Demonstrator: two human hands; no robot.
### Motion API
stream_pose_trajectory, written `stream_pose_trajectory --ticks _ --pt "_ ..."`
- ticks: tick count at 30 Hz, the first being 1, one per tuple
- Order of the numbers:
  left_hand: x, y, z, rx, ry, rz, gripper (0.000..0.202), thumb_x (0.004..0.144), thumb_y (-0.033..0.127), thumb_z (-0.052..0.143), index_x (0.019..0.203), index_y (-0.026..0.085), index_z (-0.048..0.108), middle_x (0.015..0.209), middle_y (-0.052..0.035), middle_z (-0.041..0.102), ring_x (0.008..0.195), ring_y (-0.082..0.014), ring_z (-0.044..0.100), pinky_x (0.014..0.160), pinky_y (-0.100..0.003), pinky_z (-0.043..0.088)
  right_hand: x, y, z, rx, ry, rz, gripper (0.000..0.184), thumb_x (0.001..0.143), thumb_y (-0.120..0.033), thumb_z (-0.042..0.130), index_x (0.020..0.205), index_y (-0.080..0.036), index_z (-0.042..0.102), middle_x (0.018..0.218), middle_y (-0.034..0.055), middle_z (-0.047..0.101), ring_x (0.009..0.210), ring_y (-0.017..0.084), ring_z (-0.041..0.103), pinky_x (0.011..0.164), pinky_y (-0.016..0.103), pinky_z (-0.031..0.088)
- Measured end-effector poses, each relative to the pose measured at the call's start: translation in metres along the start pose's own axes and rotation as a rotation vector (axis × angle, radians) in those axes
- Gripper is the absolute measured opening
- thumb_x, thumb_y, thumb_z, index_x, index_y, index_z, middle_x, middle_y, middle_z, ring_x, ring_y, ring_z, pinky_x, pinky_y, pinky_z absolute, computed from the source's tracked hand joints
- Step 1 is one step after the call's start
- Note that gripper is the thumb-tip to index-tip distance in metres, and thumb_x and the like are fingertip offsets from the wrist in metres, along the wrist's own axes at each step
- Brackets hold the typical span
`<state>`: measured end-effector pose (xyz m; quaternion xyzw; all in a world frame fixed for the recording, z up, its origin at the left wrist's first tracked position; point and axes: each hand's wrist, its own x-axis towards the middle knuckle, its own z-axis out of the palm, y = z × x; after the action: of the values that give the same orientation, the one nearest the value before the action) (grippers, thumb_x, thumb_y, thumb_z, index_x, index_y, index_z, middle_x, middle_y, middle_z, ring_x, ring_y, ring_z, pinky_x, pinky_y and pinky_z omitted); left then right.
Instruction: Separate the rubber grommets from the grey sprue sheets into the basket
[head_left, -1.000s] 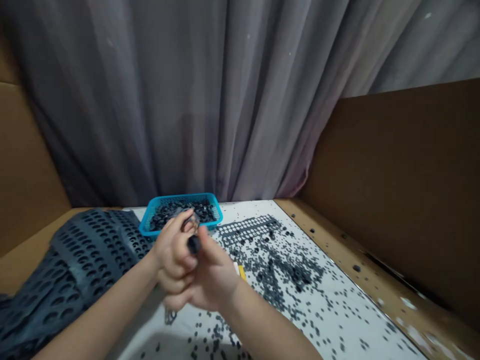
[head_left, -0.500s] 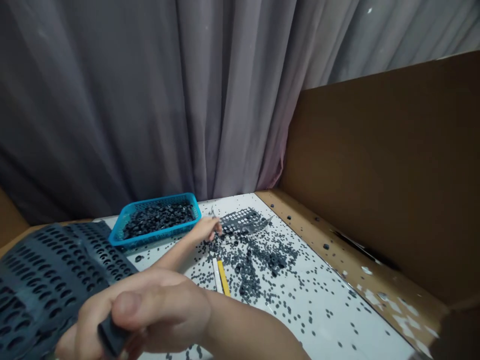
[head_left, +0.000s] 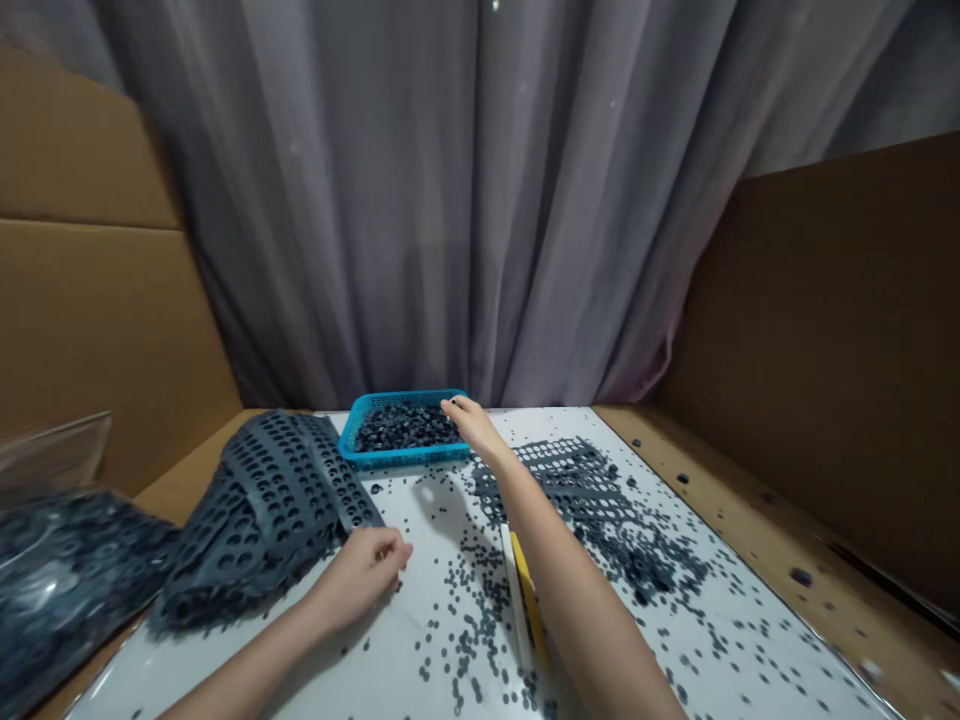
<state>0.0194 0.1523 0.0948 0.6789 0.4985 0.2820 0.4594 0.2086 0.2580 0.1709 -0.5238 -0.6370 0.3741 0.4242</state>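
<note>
My right hand (head_left: 471, 422) reaches far forward with its fingers over the right rim of a blue basket (head_left: 397, 459) heaped with small black rings. Something dark shows at its fingertips; I cannot make out a grip. My left hand (head_left: 365, 570) rests on the white table (head_left: 390, 680) with fingers curled and nothing visible in it, right beside the near corner of a pile of dark perforated rubber sheets (head_left: 266, 495). Small black pieces (head_left: 480, 610) lie scattered between my arms.
A punched-out thin sheet (head_left: 574, 470) lies right of my forearm among more loose pieces. A yellow and white strip (head_left: 527, 590) sits partly under that forearm. A clear bag of black parts (head_left: 52, 565) is at the left. Cardboard walls (head_left: 825, 350) and a grey curtain (head_left: 450, 200) enclose the table.
My hands were together a second ago and have parted. The right hand, which held a black object close to the camera, now stretches to the basket; the left has come down beside the sheet pile.
</note>
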Motion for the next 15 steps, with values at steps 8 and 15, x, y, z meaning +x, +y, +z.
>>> stream_pose_trajectory --ticks 8,15 --pt "-0.063 -0.009 -0.05 0.74 0.239 0.354 0.014 0.084 0.021 0.042 0.087 0.02 0.056 0.097 -0.0059 0.06 0.093 -0.022 0.052 0.082 -0.035 0.04 0.061 0.03 0.021 -0.419 0.006 -0.006 0.034 0.087 -0.03 0.055 0.118 -0.016 0.052 0.123 0.0096 0.052 0.106 0.023 0.054 0.088 0.046 0.046" --pt "-0.069 -0.041 -0.074 0.811 0.291 0.49 0.011 0.081 0.026 0.052 0.088 0.023 0.06 0.102 -0.0054 0.061 0.1 -0.0236 0.052 0.086 -0.035 0.041 -0.02 0.083 -0.126 -0.759 0.377 0.308 0.031 0.088 -0.03 0.054 0.115 -0.015 0.053 0.115 0.0091 0.056 0.098 0.021 0.058 0.081 0.04 0.05"
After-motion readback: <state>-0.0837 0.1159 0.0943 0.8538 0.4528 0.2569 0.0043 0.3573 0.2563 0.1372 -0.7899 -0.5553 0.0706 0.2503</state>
